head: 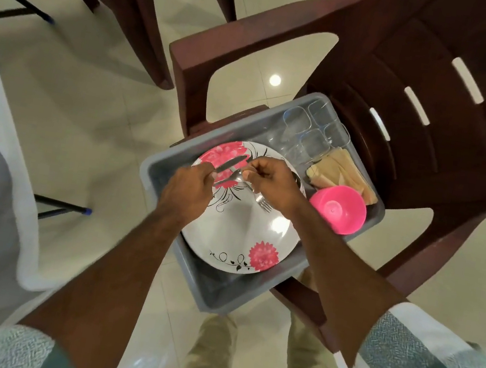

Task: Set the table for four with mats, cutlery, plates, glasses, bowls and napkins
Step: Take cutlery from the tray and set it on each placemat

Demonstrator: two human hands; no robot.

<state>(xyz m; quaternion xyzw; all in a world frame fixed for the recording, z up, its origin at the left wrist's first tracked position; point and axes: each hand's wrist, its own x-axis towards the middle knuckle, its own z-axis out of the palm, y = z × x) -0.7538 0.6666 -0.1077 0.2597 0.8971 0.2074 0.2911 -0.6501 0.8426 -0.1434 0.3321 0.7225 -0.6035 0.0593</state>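
Over grey tub (176, 154) on chair: left hand (188, 189) gripping knife (232, 163); right hand (271, 180), at three o'clock, pinching spoon (238, 176), fork (262, 201) — gathering one setting's cutlery.

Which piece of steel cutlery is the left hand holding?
The steel table knife, gripped in the left hand, blade pointing up-right over the flowered white plate. The right hand holds the spoon and fork.

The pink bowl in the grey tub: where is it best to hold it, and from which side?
The pink bowl lies upside down, base up. Probably grip its outer wall from above, fingers spread around the rim; the napkins and tub wall crowd its sides.
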